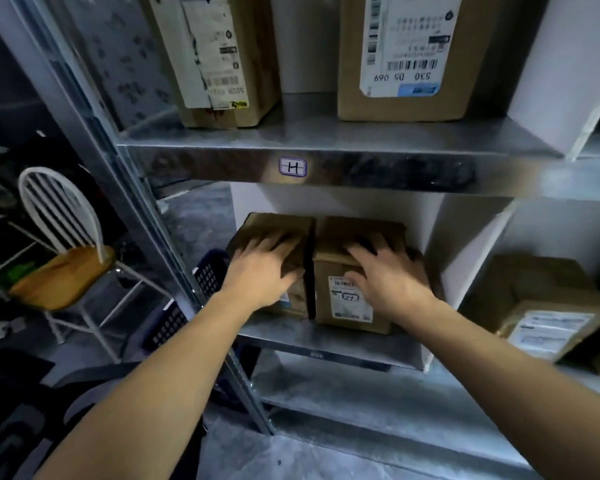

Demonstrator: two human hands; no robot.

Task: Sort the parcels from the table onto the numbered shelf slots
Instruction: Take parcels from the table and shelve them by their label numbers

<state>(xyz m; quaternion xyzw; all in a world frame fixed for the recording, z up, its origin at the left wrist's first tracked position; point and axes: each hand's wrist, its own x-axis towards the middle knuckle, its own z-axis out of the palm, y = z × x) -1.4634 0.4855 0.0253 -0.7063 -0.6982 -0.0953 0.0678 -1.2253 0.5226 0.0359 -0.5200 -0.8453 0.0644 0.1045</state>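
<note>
Two brown cardboard parcels are sitting side by side, touching, in a slot of the metal shelf [326, 336], under the shelf edge carrying a small handwritten tag [292, 167]. The left hand [260, 271] is lying over the front top edge of the left parcel [274, 225], its fingers [278, 242] spread apart and resting flat on the cardboard. The right hand [392, 282] is pressing on the right parcel [326, 268] the same way, fingers splayed across its top and thumb lying on the printed label face. A white divider [465, 244] is separating this slot from the next, where another labelled parcel [541, 299] is sitting. A white-framed chair [63, 237] is standing to the left of the shelf
</note>
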